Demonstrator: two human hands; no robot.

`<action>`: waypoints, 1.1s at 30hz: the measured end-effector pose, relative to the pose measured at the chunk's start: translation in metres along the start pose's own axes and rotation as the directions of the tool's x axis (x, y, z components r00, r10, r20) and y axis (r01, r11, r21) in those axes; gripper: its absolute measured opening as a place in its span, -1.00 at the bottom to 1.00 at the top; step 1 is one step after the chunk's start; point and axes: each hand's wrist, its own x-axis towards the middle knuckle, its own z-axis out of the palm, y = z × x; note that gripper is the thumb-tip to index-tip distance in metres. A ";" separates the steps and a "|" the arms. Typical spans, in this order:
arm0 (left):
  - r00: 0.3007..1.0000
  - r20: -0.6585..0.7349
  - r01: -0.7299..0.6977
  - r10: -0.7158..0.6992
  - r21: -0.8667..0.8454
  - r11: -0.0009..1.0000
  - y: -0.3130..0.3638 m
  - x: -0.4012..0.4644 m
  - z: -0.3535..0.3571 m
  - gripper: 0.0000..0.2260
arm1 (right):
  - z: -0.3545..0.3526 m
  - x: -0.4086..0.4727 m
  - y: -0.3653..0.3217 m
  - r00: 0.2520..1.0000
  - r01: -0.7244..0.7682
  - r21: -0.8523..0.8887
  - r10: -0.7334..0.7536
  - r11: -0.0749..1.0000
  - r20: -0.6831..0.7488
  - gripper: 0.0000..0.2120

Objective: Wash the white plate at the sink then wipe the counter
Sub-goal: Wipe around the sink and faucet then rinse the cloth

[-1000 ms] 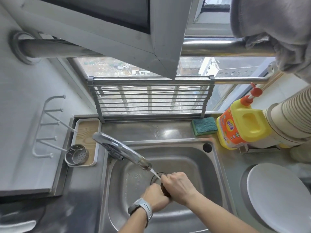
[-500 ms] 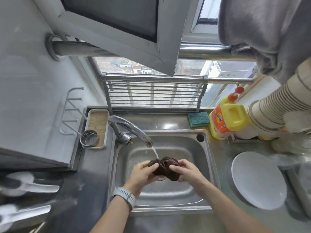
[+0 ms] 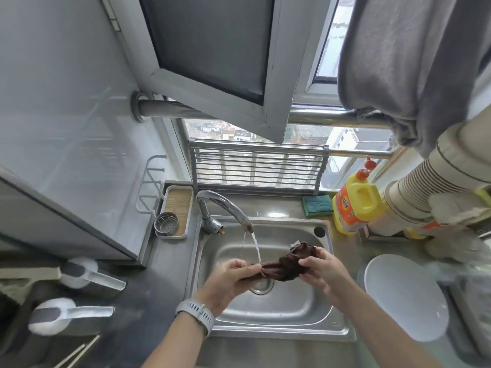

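Head view, the only one supplied. Your left hand and right hand are both closed on a dark brown cloth, one at each end, with the cloth bunched and stretched between them above the sink. The left fingers pinch the thinner end; the right fingers wrap the bulkier wad. Judged from this hold, you are wringing or rinsing the cloth, and keeping it over the basin lets the runoff fall toward the drain rather than onto the counter.

The faucet is running. Its stream lands on the left part of the cloth, just beside your left fingertips, which suits wetting the fabric while both hands work it.

The white plate lies flat on the counter to the right of the sink, well apart from both hands and untouched. Whether it has been washed cannot be told from its surface here. It sits within reach of your right hand, which is convenient, though its near edge lies close to the counter's clutter on the right.

A green sponge and a yellow detergent bottle stand on the back ledge, near the plate's side of the sink, placed sensibly for the washing step.

A grey watch is on your left wrist, near the splash zone.

Risk noted: the cloth, if left dripping, will carry water across the counter.
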 end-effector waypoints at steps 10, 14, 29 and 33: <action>0.886 -0.312 -0.401 0.342 -0.147 0.904 0.068 -0.048 -0.047 -0.71 | 0.093 0.004 -0.111 0.932 0.355 -0.010 -0.353 0.935 0.084 -0.86; 0.819 -0.465 -0.464 0.335 -0.194 0.864 0.086 -0.045 -0.061 -0.69 | 0.153 0.037 -0.134 0.935 0.351 -0.079 -0.344 0.933 0.082 -0.82; 0.831 -0.555 -0.053 -0.040 -0.149 0.987 -0.001 0.017 -0.069 -0.77 | 0.100 0.042 0.049 0.936 -0.087 0.015 0.087 0.996 -0.341 -0.84; 0.816 -0.573 0.016 0.072 0.148 0.989 -0.006 0.052 -0.052 -0.86 | 0.158 0.073 0.094 0.951 -0.232 0.121 0.251 0.965 -0.179 -0.87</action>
